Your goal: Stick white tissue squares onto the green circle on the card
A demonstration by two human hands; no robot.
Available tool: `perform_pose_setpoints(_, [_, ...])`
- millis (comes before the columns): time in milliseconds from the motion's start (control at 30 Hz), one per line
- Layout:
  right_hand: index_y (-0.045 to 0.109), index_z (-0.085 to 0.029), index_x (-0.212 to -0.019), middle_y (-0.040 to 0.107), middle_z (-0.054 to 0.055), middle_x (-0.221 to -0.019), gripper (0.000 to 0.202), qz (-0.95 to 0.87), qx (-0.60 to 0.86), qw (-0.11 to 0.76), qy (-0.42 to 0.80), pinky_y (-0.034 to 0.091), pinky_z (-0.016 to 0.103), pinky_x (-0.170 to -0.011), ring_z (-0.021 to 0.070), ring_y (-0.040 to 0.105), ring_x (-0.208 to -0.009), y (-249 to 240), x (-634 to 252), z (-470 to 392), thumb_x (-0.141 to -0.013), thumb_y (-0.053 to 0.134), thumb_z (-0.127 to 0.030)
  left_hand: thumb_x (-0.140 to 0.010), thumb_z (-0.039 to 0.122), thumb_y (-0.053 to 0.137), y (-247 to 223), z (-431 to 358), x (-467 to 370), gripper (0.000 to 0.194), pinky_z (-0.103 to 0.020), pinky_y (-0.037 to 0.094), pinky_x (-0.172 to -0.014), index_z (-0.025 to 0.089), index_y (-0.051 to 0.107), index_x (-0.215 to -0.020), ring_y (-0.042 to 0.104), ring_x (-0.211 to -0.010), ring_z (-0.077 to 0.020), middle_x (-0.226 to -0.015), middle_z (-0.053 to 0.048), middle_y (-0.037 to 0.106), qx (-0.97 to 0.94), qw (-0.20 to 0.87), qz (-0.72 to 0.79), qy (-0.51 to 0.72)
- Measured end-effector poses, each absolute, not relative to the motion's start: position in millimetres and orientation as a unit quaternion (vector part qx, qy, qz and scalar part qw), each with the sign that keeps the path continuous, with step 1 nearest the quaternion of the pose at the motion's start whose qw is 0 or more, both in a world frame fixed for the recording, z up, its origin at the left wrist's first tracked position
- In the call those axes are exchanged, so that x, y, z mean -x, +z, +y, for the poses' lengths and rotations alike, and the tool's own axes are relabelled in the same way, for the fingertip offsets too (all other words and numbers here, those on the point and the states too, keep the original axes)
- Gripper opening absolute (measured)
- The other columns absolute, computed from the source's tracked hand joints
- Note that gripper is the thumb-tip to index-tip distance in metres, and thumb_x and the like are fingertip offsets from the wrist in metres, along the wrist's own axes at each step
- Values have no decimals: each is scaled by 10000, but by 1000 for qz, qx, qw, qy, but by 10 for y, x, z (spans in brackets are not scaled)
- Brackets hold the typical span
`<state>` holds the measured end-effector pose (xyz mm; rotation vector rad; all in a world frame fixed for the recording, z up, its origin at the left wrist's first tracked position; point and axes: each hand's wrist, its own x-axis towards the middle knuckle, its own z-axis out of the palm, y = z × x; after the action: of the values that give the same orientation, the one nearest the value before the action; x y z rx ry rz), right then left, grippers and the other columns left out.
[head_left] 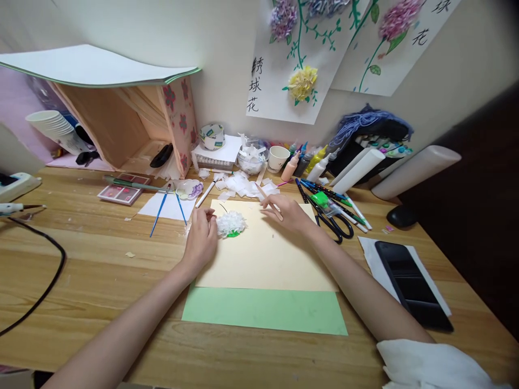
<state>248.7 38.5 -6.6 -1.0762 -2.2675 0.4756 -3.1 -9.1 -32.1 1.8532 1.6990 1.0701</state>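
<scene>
On a cream sheet of paper (259,265) lies a ruffled white paper flower (232,222) with a bit of green at its lower edge. My left hand (201,235) rests at the sheet's left edge, right beside the flower, fingers loosely bent and partly hidden; nothing shows in it. Between the fingers of my right hand (288,212) is a flat wooden stick (263,190), held at a slant over the upper part of the sheet. Torn white paper pieces (242,185) lie just beyond the stick's far end. A green sheet (263,309) sticks out below the cream one.
Black-handled scissors (343,229) and several pens (348,208) lie on the right, near a black phone-like slab (411,281). Glue bottles (318,168), a paper cup (279,158) and a bowl of scraps (253,156) line the back. Two brushes (159,213) lie left.
</scene>
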Motion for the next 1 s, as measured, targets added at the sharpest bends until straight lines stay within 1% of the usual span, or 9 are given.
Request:
perform_pose_setpoints(67, [563, -180, -851, 641, 60, -834, 86, -866, 407, 236, 170, 392, 270, -667, 185, 573, -747, -59, -2568, 399, -778, 608, -180, -896, 244, 356, -321, -92, 34, 125, -442, 429, -895, 194, 436, -978, 533, -984, -221, -1016, -82, 492, -661, 209, 608, 387])
perform_pose_setpoints(167, [543, -174, -800, 609, 39, -752, 97, -871, 427, 200, 141, 360, 248, -620, 167, 542, -684, -42, -2629, 387, -739, 580, -109, -897, 252, 355, -327, -88, 35, 136, -434, 432, -899, 192, 441, -982, 538, -986, -215, -1023, -84, 497, -659, 212, 610, 386])
perform_pose_setpoints(333, [502, -178, -719, 553, 29, -685, 134, -872, 426, 221, 99, 332, 254, -597, 155, 488, -640, -85, -2573, 368, -742, 494, -46, -917, 305, 329, -330, -80, 39, 185, -421, 422, -903, 183, 443, -996, 536, -1007, -215, -1041, -92, 498, -654, 218, 612, 387])
perform_pose_setpoints(433, [506, -179, -739, 576, 23, -722, 80, -838, 423, 303, 168, 372, 253, -626, 146, 522, -663, -21, -2511, 324, -754, 545, -111, -925, 304, 324, -285, -109, 38, 200, -394, 428, -884, 179, 451, -1015, 529, -993, -203, -1042, -89, 497, -658, 210, 603, 399])
perform_pose_setpoints(533, [498, -182, -751, 608, 20, -778, 101, -773, 416, 372, 302, 423, 249, -660, 139, 570, -711, 110, -2418, 221, -767, 596, -201, -920, 279, 350, -202, -190, 16, 185, -361, 434, -836, 187, 476, -1020, 512, -952, -195, -1028, -81, 509, -697, 164, 569, 404])
perform_pose_setpoints(633, [484, -180, -754, 620, 32, -805, 167, -724, 381, 374, 436, 452, 250, -659, 133, 582, -723, 192, -2296, 98, -763, 630, -261, -906, 294, 406, -124, -304, -39, 196, -362, 418, -843, 201, 498, -1053, 490, -974, -209, -1029, -80, 518, -759, 131, 517, 374])
perform_pose_setpoints(700, [485, -179, -751, 619, 35, -802, 191, -711, 354, 362, 487, 457, 253, -663, 128, 579, -722, 187, -2222, 36, -754, 649, -277, -894, 326, 446, -99, -372, -87, 223, -370, 406, -861, 206, 505, -1071, 480, -999, -218, -1040, -83, 516, -786, 135, 491, 350])
perform_pose_setpoints(900, [490, -183, -730, 611, 26, -780, 244, -695, 332, 349, 534, 458, 262, -661, 129, 571, -701, -14, -2150, -2, -722, 682, -334, -896, 324, 463, -163, -458, -189, 151, -350, 397, -777, 206, 556, -906, 493, -900, -206, -925, -56, 569, -810, 159, 473, 309])
perform_pose_setpoints(1000, [505, -183, -679, 582, 11, -681, 287, -657, 356, 422, 514, 416, 249, -583, 119, 527, -607, -130, -2170, -20, -774, 604, -435, -887, 309, 482, -217, -462, -222, 138, -347, 390, -746, 207, 574, -865, 490, -875, -206, -890, -48, 583, -815, 155, 476, 292])
